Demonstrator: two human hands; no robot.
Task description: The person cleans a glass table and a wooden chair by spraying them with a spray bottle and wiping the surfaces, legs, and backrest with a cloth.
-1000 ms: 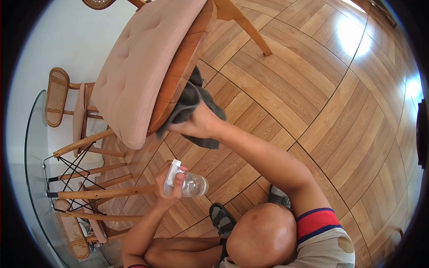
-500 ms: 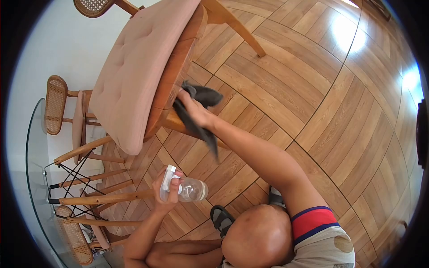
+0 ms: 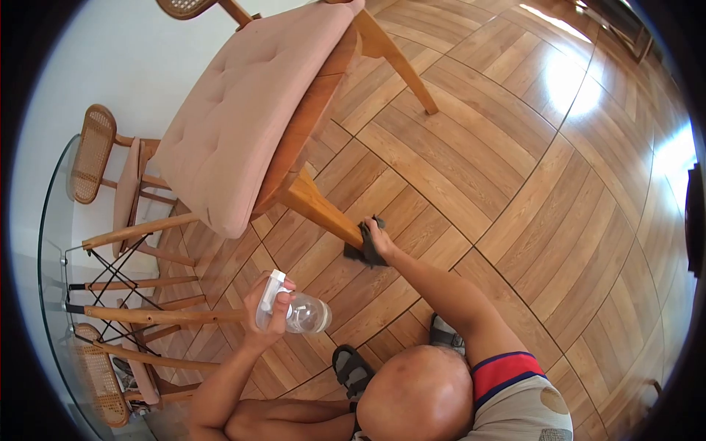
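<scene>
Two hands closed — left hand [image 3: 265, 312] grips one spray bottle [image 3: 303, 314], right hand [image 3: 382, 239] one cloth [image 3: 359, 253].

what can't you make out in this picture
Head view: foot of the chair leg, hidden by the dark cloth under the right hand.
Head view: spray bottle trigger and liquid level, covered by the left hand, too small.
Head view: chair back, cut off by the top edge.

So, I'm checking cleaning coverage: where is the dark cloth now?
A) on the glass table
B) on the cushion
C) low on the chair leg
C: the right hand holds the dark cloth against the chair leg near the floor; the left hand holds a spray bottle.
</scene>
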